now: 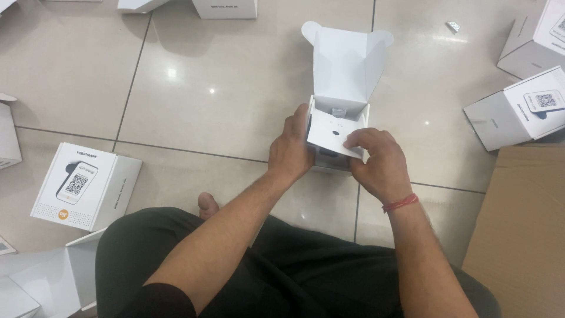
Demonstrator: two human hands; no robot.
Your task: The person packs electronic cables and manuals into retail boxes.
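seating the white insert card (332, 134) into the open white box (344, 70).
left hand (291, 150) grips the box's left side; right hand (379, 162) pinches the card's near right edge; likely needs pressing flat.

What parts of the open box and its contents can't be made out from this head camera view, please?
- Open white box: its lower body is hidden by the left hand and right hand.
- White insert card: whatever lies under it is covered.
- Small item behind the card: too small to identify.
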